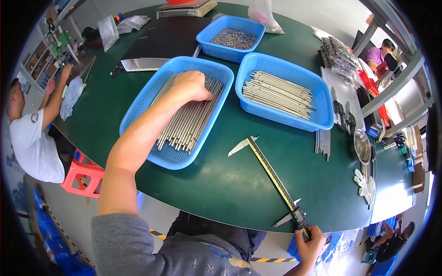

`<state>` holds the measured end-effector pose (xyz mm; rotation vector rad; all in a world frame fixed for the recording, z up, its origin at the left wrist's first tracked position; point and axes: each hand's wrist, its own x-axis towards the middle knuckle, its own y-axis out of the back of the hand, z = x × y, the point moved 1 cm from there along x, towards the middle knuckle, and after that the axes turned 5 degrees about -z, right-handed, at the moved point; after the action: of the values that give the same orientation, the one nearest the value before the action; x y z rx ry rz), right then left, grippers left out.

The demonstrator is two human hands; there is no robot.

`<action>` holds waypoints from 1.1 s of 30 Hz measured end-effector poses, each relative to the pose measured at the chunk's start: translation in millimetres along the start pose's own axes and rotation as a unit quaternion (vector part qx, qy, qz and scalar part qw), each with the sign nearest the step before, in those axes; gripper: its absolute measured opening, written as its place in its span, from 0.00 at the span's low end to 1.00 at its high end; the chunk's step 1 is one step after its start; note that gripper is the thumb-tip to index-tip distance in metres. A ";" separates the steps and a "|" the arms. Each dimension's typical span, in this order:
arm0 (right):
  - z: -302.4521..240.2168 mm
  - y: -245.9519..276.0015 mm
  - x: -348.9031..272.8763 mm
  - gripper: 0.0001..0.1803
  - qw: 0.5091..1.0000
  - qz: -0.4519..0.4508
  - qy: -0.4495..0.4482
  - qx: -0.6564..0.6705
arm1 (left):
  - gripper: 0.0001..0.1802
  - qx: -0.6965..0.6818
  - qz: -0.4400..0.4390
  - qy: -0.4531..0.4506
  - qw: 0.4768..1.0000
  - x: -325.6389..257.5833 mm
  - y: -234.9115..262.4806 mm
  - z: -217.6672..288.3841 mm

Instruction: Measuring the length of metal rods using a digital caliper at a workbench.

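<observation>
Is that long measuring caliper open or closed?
Open: the caliper's sliding jaw, by the right hand, sits far from the fixed jaw.

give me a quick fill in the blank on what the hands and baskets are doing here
1. The left hand reaches into a blue basket full of metal ____.
2. The right hand holds a long ____ lying on the green table.
3. There are ____ blue baskets on the table.

Missing words: rods; caliper; three

Shiny metal rods, plastic basket
</observation>
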<state>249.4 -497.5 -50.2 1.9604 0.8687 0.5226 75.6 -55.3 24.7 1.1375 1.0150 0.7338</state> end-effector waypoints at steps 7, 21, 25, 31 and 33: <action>-2.7 0.3 -0.8 0.17 1.000 0.005 -0.001 -0.001 | 0.16 0.013 0.084 -0.020 0.996 18.4 -20.0 -17.2; -22.0 2.4 -26.3 0.15 0.997 0.048 0.029 -0.050 | 0.12 -0.072 0.387 -0.653 0.647 -151.2 -57.1 67.5; -25.8 3.1 -37.0 0.14 0.997 0.057 0.021 -0.053 | 0.07 -0.131 0.347 -0.729 0.575 -179.3 -114.5 76.0; -26.1 1.3 -41.4 0.14 0.997 0.068 0.016 -0.045 | 0.07 -0.173 0.325 -0.736 0.569 -173.8 -140.9 82.3; -26.1 1.6 -40.5 0.14 0.997 0.068 0.014 -0.043 | 0.07 -0.174 0.321 -0.735 0.571 -171.6 -142.7 82.5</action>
<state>206.1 -513.6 -36.4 1.9464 0.7215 0.6571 82.4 -278.0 -58.6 1.2401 -1.0033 0.2365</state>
